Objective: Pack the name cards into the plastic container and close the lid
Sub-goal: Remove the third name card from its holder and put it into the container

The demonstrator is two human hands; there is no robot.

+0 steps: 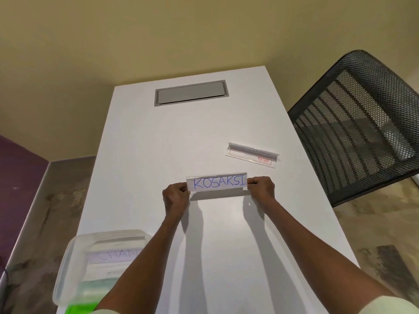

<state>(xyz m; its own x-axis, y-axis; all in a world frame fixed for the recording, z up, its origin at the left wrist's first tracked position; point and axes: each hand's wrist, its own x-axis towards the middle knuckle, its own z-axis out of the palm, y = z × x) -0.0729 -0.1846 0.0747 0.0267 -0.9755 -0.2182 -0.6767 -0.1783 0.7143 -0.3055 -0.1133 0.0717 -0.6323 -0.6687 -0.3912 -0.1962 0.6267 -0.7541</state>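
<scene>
Landmark: plastic container (68, 264), near-left table (226, 245) corner.

- Container open; at least two name cards inside, one reading "CHAN…". Lid not identifiable.
- "KOSAKSI" card (216, 183) beyond container, right of it; left hand (175, 196) and right hand (260, 189) pinch its ends.
- Empty card holder (252, 155) farther right, lying flat.
- Judgement: part done; remaining: held card, holder, lid.

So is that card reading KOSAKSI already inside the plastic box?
No, both hands, left hand and right hand, hold the KOSAKSI name card above the white table, apart from the plastic container.
</scene>
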